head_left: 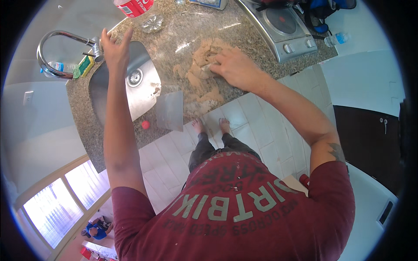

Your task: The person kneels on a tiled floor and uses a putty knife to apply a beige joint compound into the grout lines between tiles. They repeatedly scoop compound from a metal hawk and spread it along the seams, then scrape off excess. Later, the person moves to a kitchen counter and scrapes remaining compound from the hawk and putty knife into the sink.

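A crumbly heap of tan dough (200, 74) is spread on the granite counter (174, 21). My right hand (238, 69) is at its right side, fingers bent and closed on part of the dough. Over the far side of the steel sink (146, 93), my left hand (115, 51) is raised with thumb and fingers apart, holding nothing. Just left of that hand rises the chrome tap (96, 50). A large clear bottle with a red label (136, 8) lies beyond its fingertips. A translucent plastic sheet (170, 111) sits between sink and dough, overhanging the counter's near edge.
A red cap (145, 125) lies by the sink. A green and yellow sponge (86, 67) and a small water bottle (63, 66) stand behind the tap. At right are a steel hotplate (283, 26) and another bottle (337, 39). A person in blue (99, 229) appears far off, lower left.
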A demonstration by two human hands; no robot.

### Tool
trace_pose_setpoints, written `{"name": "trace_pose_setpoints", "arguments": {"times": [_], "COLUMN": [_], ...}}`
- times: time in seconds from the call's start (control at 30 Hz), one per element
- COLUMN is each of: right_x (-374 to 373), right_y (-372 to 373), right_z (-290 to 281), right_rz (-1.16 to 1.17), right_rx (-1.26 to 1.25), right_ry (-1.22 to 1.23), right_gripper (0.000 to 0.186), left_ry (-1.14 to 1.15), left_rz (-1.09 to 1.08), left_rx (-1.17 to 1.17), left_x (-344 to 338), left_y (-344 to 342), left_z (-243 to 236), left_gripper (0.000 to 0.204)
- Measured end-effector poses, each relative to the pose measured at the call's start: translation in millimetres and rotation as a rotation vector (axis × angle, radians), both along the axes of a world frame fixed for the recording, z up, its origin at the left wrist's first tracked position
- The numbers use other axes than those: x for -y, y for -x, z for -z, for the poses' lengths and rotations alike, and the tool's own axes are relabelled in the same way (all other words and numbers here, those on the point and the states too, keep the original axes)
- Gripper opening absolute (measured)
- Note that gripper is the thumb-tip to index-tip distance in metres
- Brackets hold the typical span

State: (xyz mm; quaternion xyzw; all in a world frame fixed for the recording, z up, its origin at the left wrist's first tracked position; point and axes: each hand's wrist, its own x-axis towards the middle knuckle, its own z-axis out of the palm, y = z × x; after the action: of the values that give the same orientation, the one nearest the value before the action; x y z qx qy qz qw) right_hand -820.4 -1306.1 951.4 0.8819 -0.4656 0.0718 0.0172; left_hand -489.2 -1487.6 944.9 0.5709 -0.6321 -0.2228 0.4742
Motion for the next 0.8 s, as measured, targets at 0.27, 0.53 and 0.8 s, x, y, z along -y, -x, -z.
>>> {"name": "trace_pose_setpoints", "arguments": {"times": [0.27,0.53,0.8], "right_x": [30,63,26], "right_y": [-13,11,-22], "right_z": [2,-7,-5], "right_rz": [0.036,0.428,0.136], "right_rx": [0.002,0.081,-0.152], "right_ry": [-0.404,-0.398,-0.26], "right_gripper": [0.03,0.028,0.024], "left_ry": [0.13,0.213,0.296], "left_rz": [0.061,0.147,0.224], "left_rx": [-0.136,0.005,0.007], "left_x": [86,128,144], "left_y": [45,41,71], "left_z": [48,54,45], "left_gripper": [0.127,0.11,0.098]}}
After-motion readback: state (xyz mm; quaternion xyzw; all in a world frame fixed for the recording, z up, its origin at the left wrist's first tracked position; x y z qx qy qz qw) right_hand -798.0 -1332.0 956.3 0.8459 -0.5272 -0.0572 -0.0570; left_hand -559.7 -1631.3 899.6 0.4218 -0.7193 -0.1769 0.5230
